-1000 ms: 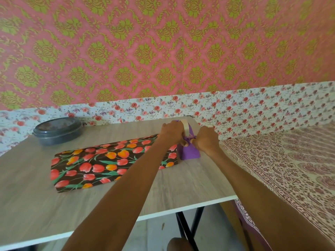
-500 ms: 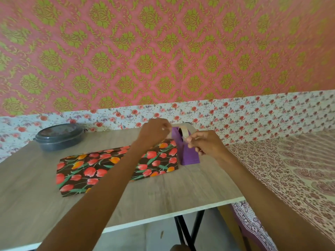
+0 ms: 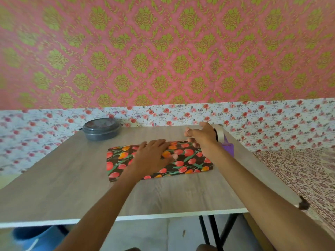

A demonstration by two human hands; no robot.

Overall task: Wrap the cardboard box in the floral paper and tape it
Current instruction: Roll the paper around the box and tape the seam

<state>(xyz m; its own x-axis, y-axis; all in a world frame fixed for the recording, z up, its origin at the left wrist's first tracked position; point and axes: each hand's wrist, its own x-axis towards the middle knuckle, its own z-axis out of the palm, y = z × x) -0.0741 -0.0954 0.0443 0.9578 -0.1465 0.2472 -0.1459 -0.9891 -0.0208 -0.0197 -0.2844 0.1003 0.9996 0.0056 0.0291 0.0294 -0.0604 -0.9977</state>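
Head view. Left hand [image 3: 152, 156] lies flat, fingers straight, pressing the floral paper [image 3: 190, 161] at centre frame. No cardboard shows, so the box is presumably inside the wrap. Right hand [image 3: 202, 135] hovers just right of it, fingers loosely spread and blurred; cannot tell if it pinches a strip of tape. Tape dispenser [image 3: 228, 150] stands behind that wrist. Judgement: press the paper taut, lay tape across its edge, smooth outward. Table [image 3: 72, 178] carries a dark lidded bowl [image 3: 101, 128], upper left.
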